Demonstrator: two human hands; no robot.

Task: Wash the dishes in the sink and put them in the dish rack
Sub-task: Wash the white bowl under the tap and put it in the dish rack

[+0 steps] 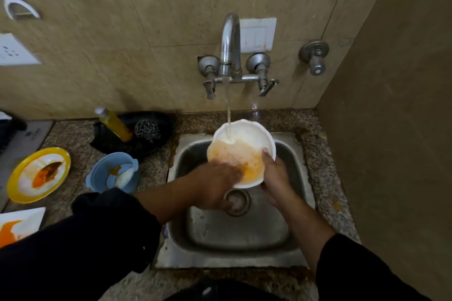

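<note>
A white scalloped bowl [244, 134] with orange food residue is held tilted over the steel sink [234, 232], under the running stream from the tap [230, 39]. My right hand [275, 173] grips the bowl's right rim, thumb on the inside edge. My left hand [215, 186] lies across the bowl's lower left part, fingers spread inside it in the orange water; it is blurred. On the counter to the left wait a yellow-rimmed dirty plate [38, 175], a blue bowl [112, 171] with a white spoon in it, and a white square plate [19, 225] smeared orange.
A black tray [146, 144] behind the blue bowl holds a yellow dish-soap bottle [115, 124] and a steel scrubber [146, 129]. A side valve [315, 56] sticks out of the tiled wall. A brown wall closes the right side. No dish rack is in view.
</note>
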